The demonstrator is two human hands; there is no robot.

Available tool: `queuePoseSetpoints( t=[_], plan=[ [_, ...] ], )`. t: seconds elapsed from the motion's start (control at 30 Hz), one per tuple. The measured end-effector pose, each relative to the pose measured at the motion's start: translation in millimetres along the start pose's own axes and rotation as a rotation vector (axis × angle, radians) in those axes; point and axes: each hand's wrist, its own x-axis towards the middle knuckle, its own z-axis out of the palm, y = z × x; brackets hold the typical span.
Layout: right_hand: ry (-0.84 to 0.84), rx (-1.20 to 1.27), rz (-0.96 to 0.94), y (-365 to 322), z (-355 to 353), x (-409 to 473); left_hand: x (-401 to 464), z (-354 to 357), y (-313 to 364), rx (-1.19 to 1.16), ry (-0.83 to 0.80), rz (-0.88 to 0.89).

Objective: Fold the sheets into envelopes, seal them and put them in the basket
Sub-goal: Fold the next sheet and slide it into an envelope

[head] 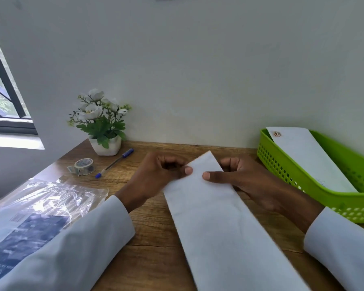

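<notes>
A long white folded sheet [223, 223] lies on the wooden table [153, 232], running from the near edge toward the wall. My left hand [156, 177] pinches its far left edge, thumb on top. From the other side, my right hand [246, 181] holds the far right edge with the thumb pressed on the paper. The green plastic basket [303, 181] stands at the right against the wall. One sealed white envelope [307, 158] with a small round sticker lies inside it.
A roll of patterned tape [83, 165] and a blue pen [115, 162] lie at the back left. Behind them stands a small white pot of white flowers [102, 122]. A clear plastic packet of sheets [36, 208] lies at the left, partly under my left sleeve.
</notes>
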Motion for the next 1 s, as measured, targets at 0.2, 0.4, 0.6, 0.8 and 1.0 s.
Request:
queuePoseSetpoints(
  t=[0.2, 0.4, 0.6, 0.8, 1.0],
  plan=[
    [-0.210, -0.217, 0.107, -29, -15, -18, 4, -16, 1, -0.269, 0.266, 0.120],
    [0.085, -0.704, -0.318, -75, -22, -38, 7, -44, 7, -0.088, 0.236, 0.311],
    [0.194, -1.190, -0.687, -63, 17, -39, 4, -80, -2, 0.200, 0.065, 0.350],
    [0.077, -1.428, -0.798, 7, 23, -10, 3, -104, -33, 0.461, -0.135, 0.080],
    [-0.033, -1.221, -0.759, 38, 11, -2, 6, -106, -38, 0.600, -0.318, -0.016]
  ],
)
